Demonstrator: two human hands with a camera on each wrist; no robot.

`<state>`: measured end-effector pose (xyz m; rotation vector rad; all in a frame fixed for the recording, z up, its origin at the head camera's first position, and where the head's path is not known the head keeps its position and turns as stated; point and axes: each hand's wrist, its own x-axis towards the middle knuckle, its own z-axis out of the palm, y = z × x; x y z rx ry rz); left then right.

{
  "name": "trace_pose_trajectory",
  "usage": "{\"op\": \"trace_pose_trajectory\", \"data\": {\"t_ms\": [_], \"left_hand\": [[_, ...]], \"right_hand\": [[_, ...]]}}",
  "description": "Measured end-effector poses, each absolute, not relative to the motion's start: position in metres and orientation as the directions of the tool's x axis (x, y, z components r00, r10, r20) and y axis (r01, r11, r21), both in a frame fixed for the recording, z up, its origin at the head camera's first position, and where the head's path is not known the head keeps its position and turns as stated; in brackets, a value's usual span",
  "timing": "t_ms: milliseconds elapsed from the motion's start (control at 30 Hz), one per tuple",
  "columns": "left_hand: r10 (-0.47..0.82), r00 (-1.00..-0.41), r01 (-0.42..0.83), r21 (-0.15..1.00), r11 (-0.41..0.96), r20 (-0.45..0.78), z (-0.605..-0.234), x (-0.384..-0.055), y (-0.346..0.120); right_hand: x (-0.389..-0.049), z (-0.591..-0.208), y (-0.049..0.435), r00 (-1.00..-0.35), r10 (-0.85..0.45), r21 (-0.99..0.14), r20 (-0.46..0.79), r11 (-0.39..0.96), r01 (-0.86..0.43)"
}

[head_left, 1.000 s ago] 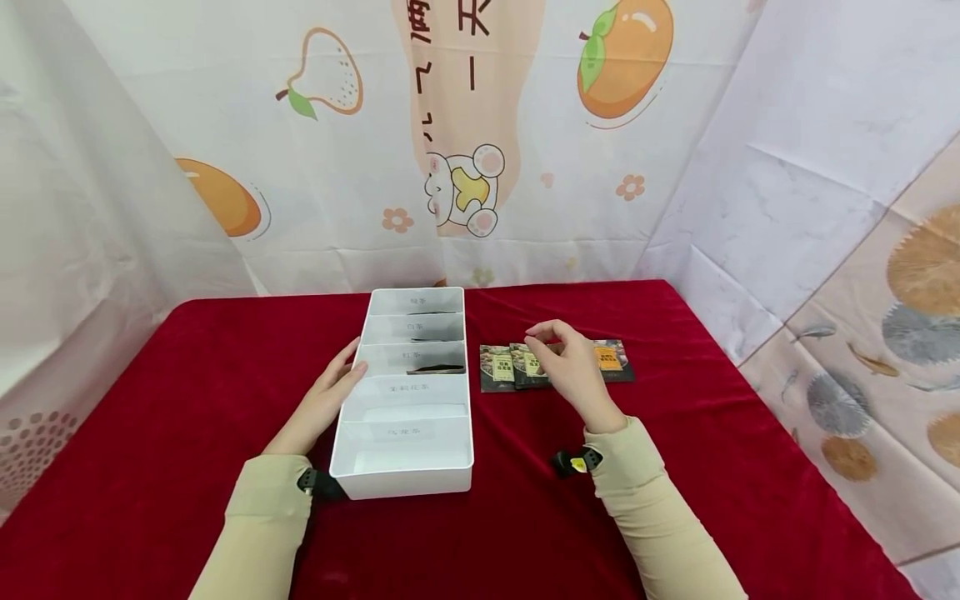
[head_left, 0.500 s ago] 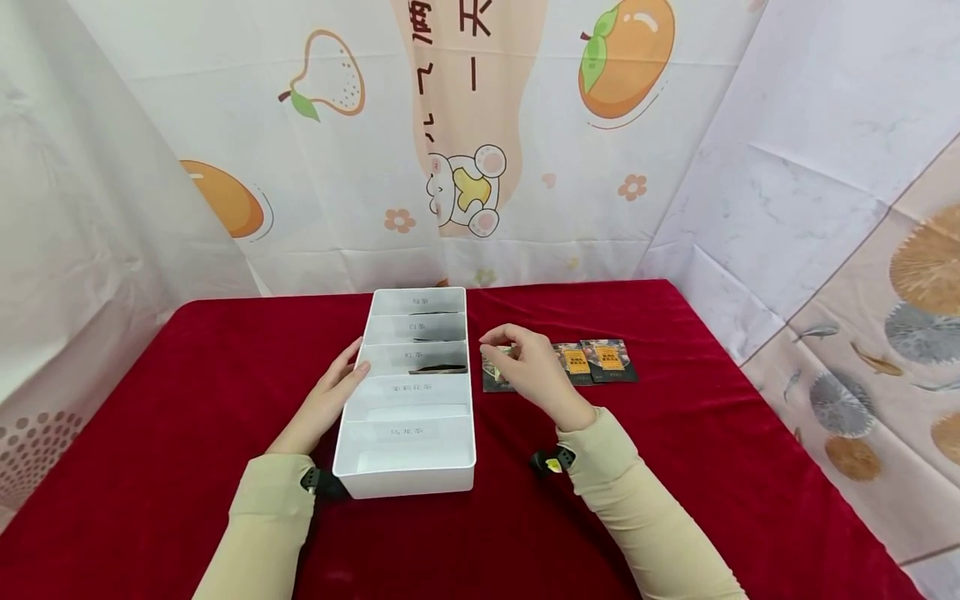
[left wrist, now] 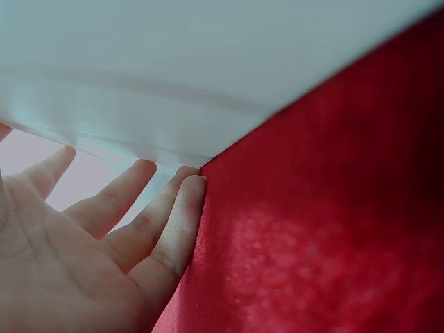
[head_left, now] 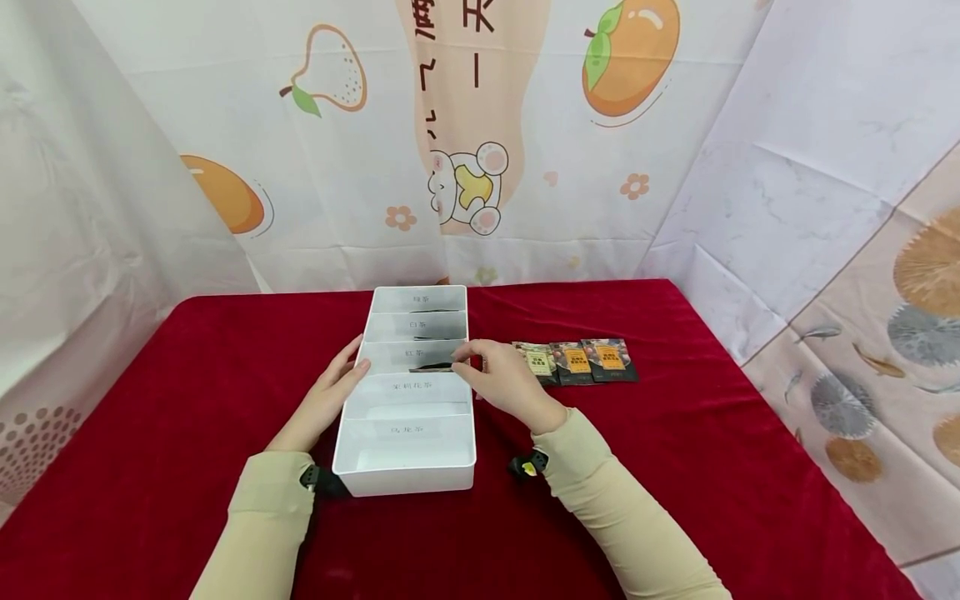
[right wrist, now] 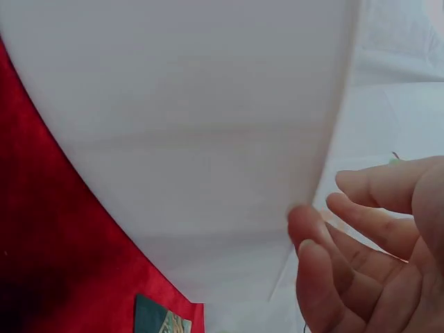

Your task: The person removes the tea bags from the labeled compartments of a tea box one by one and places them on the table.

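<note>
A long white divided box (head_left: 403, 480) stands on the red cloth, its compartments labelled in dark characters. My left hand (head_left: 330, 398) rests along the box's left side, thumb at the rim; the left wrist view shows its fingers fairly straight against the wall. Over the right rim is my right hand (head_left: 506, 383), its fingers bent loosely beside a dark packet (head_left: 431, 367) in the middle compartment. In the right wrist view nothing shows between those fingers. Flat tea packets lie right of the box: a yellow-labelled one (head_left: 538, 360) and two orange-labelled ones (head_left: 575, 363).
Thin packet edges (head_left: 438, 338) show in the compartments farther back. Red velvet cloth (head_left: 187, 400) covers the table. A printed white curtain (head_left: 337, 192) hangs behind it, with more fabric along both sides.
My right hand has moved left from above the packets to the box's right rim, uncovering the yellow-labelled and orange-labelled packets. My left hand stays at the box's side.
</note>
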<state>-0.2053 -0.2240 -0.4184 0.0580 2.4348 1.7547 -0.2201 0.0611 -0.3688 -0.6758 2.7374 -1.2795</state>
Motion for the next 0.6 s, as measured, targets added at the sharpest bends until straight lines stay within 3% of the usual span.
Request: {"op": "trace_pose_trajectory", "data": {"t_ms": [333,600], "left_hand": [[0.113,-0.989,-0.054,0.942,0.330,-0.096,-0.417,-0.208,-0.226],[0.106,-0.988,-0.070,0.933,0.353,-0.114,-0.418,-0.209,-0.225]], "right_hand": [[-0.218,-0.373,0.048,-0.848,-0.507,-0.435,0.153,0.736,-0.519],[-0.217,-0.376,0.043,-0.827,-0.518,-0.372,0.220,0.739,-0.562]]}}
